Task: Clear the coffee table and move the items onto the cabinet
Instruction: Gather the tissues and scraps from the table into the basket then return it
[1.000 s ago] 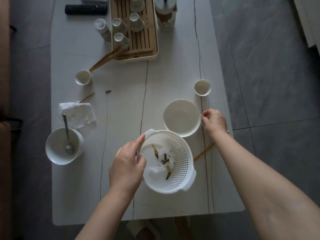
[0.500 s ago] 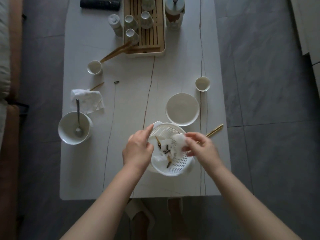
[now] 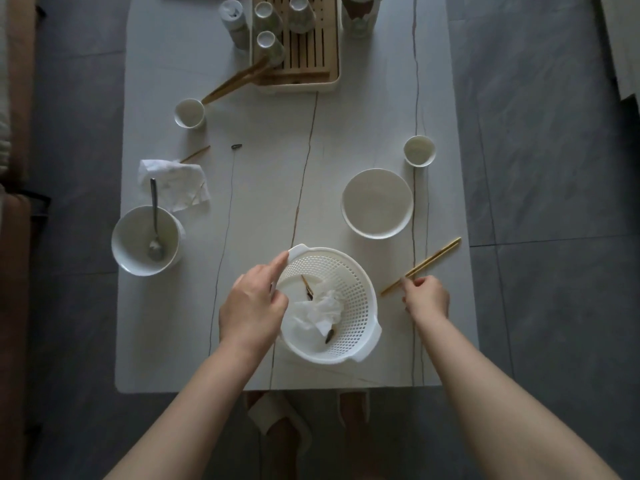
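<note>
A white perforated colander (image 3: 349, 289) sits near the front edge of the white coffee table (image 3: 263, 168). It holds crumpled tissue (image 3: 322, 308) and dark scraps. My left hand (image 3: 254, 303) grips its left rim, index finger stretched along the edge. My right hand (image 3: 426, 299) is right of the colander, fingers curled, pinching the near end of a pair of wooden chopsticks (image 3: 424, 265) that lie on the table. A white plate (image 3: 376, 202) and a small cup (image 3: 419, 150) stand beyond them.
At left are a white bowl with a spoon (image 3: 147, 240), a crumpled napkin (image 3: 176, 183), a small cup (image 3: 189, 113), a stick and a dark scrap. A wooden tea tray (image 3: 301, 46) with cups and tongs stands at the back. Grey floor surrounds the table.
My right hand picked up a tissue near the plate, dropped it into the colander, then moved right to the chopsticks. My left hand stayed on the colander rim.
</note>
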`<state>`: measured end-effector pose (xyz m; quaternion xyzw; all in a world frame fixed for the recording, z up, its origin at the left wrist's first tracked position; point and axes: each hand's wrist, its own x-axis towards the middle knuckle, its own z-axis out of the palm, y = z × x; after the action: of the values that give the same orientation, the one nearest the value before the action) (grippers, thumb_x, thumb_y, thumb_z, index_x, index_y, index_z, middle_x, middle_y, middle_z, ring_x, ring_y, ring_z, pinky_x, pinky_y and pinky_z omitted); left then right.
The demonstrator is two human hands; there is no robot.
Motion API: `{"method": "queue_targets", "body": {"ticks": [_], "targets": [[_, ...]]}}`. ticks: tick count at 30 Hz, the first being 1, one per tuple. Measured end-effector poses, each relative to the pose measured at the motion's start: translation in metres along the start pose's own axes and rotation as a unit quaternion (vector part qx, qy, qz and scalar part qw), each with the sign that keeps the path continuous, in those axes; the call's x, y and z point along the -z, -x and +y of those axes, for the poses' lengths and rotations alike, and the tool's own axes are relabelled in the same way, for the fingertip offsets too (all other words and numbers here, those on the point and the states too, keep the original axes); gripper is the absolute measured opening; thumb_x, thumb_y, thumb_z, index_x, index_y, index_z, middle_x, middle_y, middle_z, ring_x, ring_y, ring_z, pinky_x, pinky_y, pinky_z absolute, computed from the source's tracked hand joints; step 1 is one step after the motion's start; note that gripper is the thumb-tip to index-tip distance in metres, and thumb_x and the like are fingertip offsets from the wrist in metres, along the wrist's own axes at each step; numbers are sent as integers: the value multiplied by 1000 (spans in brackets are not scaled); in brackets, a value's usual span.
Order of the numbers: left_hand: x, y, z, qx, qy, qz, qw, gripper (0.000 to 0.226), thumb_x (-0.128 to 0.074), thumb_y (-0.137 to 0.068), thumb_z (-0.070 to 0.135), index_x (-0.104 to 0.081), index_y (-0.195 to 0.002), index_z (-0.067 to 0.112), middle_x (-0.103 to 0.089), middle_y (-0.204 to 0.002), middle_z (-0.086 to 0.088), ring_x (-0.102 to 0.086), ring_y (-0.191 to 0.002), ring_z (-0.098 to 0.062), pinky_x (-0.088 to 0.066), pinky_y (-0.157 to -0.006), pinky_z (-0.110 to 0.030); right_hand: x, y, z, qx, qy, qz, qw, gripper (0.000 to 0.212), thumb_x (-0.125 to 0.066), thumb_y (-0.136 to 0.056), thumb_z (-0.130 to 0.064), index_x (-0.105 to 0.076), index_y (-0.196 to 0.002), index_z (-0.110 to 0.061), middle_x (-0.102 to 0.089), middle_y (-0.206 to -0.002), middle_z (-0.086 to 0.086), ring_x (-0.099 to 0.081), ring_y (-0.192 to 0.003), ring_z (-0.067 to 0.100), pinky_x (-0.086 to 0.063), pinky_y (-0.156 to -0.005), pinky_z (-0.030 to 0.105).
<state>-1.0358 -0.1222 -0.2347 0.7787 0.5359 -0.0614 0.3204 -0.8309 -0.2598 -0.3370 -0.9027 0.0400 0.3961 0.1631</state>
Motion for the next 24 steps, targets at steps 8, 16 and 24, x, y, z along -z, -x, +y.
{"method": "queue_targets", "body": {"ticks": [8,16,24], "targets": [[8,-3,-13,-27,1,12,1000,59,-51,-86,7,-42,-137,35,-59,-103,8,-53,-93,-14,-50,-68,-34,-19,-10,-19,-28,146,64,987,37,-55,-92,-25,-57,-116,2,-59,-123,24,-56,-115,39,-46,-91,45],[20,6,-36,-2,-12,16,1000,61,-49,-88,9,-37,-138,43,-58,-105,12,-51,-93,-10,-52,-65,-33,-28,16,0,15,279,12,960,27,-54,-92,-21,-60,-109,-2,-63,-114,20,-61,-105,36,-49,-82,41],[40,17,-69,25,-16,28,999,62,-49,-86,9,-39,-137,42,-58,-103,10,-50,-93,-13,-48,-65,-32,-39,68,-16,187,306,-57,932,21,-53,-87,-32,-48,-89,-12,-61,-88,9,-59,-76,27,-41,-58,31]]}}
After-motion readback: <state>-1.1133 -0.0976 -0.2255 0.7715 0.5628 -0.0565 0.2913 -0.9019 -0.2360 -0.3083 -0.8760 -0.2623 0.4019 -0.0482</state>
